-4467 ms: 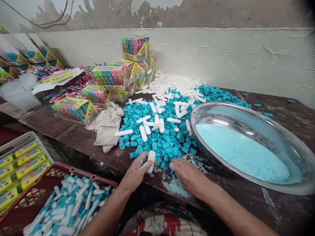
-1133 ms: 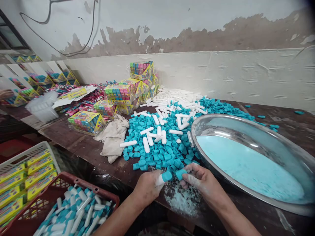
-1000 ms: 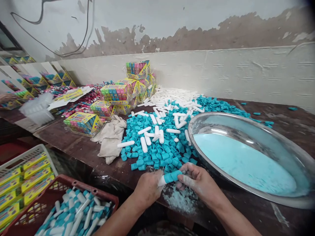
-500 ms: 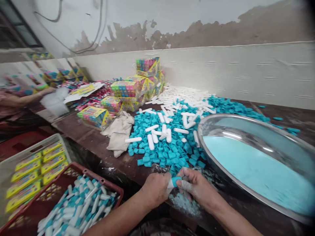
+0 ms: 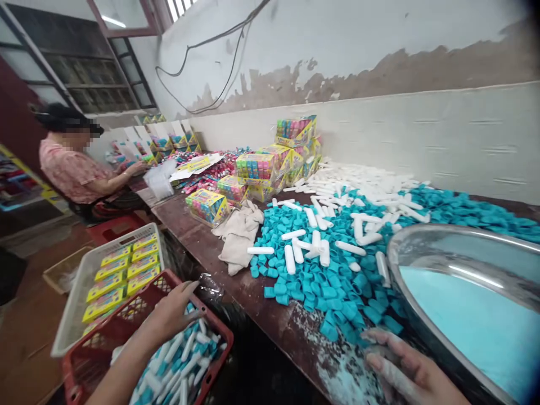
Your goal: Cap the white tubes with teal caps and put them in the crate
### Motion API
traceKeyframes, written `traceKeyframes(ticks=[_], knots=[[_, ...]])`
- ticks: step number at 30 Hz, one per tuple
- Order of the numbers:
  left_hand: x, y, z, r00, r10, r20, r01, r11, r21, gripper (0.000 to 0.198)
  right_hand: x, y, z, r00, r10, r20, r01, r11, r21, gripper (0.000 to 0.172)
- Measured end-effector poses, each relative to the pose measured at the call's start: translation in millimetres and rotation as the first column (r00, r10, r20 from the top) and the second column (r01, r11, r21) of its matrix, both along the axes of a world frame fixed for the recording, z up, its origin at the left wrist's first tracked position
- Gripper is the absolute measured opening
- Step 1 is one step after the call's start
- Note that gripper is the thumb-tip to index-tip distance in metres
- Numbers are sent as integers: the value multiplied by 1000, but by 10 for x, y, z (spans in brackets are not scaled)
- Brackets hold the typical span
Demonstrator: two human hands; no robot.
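Our blue-capped tubes (image 5: 177, 365) lie jumbled in the red crate (image 5: 105, 333), and our left hand (image 5: 175, 309) hangs over them — fingers spread apart, gripping nothing we can see. On the desk (image 5: 185, 230) loose blue caps (image 5: 314, 292) sit heaped, with plain white tubes (image 5: 324, 252) strewn on top. Our right hand (image 5: 407, 368), dusted pale, curls just beside that heap — whether it holds anything, we can't make out. Next to it stands the metal basin (image 5: 451, 244) of pale blue powder (image 5: 468, 320).
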State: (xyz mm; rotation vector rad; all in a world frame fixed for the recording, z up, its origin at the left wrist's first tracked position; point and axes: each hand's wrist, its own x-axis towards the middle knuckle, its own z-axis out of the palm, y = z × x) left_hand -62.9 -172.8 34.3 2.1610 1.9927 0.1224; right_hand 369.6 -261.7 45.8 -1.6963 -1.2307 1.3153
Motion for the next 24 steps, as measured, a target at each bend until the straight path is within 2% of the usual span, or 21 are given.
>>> traceKeyframes(ticks=[3, 5, 8, 10, 12, 14, 16, 18, 20, 21, 22, 24], knots=[[786, 336, 221, 947, -232, 224, 198, 967, 163, 32, -55, -28, 16, 999, -35, -8, 35, 999, 10, 45], [1356, 553, 309, 934, -253, 252, 216, 962, 166, 24, -88, -63, 23, 998, -57, -9, 57, 998, 18, 44], [1996, 826, 249, 939, -252, 234, 225, 965, 136, 29, -96, -140, -5, 997, -74, 31, 72, 996, 50, 39], [2235, 943, 135, 945, -241, 222, 220, 969, 114, 38, -74, -195, -59, 994, -85, 71, 81, 995, 65, 38], [2335, 1001, 43, 947, -229, 224, 210, 972, 105, 46, -42, -236, -124, 991, -89, 103, 83, 994, 69, 37], [2325, 1005, 25, 944, -219, 248, 199, 974, 104, 46, -24, -247, -164, 987, -58, 149, 45, 995, 91, 35], [2253, 948, 93, 932, -214, 293, 191, 976, 105, 40, -36, -224, -153, 971, -7, 239, -32, 987, 156, 33], [2184, 815, 218, 914, -224, 337, 200, 974, 105, 33, -85, -178, -87, 930, 20, 366, -128, 954, 272, 32], [2178, 598, 348, 862, -278, 423, 299, 954, 18, 25, -159, -131, 9, 861, -15, 509, -244, 865, 438, 33], [2204, 467, 400, 806, -312, 503, 397, 915, -67, 22, -196, -115, 58, 815, -48, 577, -320, 794, 518, 36], [2245, 330, 440, 723, -326, 609, 515, 842, -162, 22, -230, -106, 100, 762, -91, 641, -401, 711, 577, 42], [2349, 72, 480, 536, -256, 804, 713, 648, -269, 25, -269, -115, 150, 643, -143, 753, -559, 585, 588, 55]])
